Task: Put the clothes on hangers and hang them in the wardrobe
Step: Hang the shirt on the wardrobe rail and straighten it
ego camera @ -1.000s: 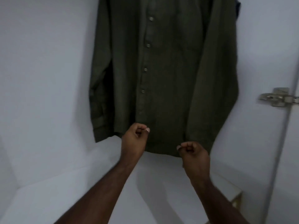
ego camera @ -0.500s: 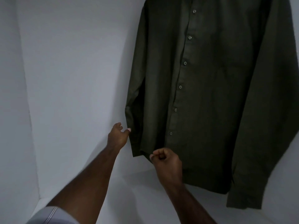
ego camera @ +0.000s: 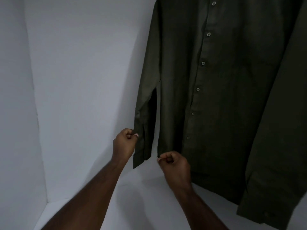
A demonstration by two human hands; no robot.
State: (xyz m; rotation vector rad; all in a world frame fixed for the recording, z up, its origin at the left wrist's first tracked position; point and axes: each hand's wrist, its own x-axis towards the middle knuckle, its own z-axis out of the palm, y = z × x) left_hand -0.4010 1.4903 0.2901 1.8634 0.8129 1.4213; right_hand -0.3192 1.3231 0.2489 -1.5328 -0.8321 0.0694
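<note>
From the head camera, both arms reach up and forward. The left hand (ego camera: 125, 143) pinches the cuff edge of the dark green shirt (ego camera: 216, 97). The right hand (ego camera: 174, 165) is curled, pinching the shirt's bottom hem. The shirt hangs inside the white wardrobe (ego camera: 74, 80), on the right side.

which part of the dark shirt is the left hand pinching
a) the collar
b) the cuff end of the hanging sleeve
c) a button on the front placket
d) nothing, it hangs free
b: the left hand pinches the edge of the hanging sleeve near its cuff, while the right hand pinches the bottom hem of the dark shirt.
</note>
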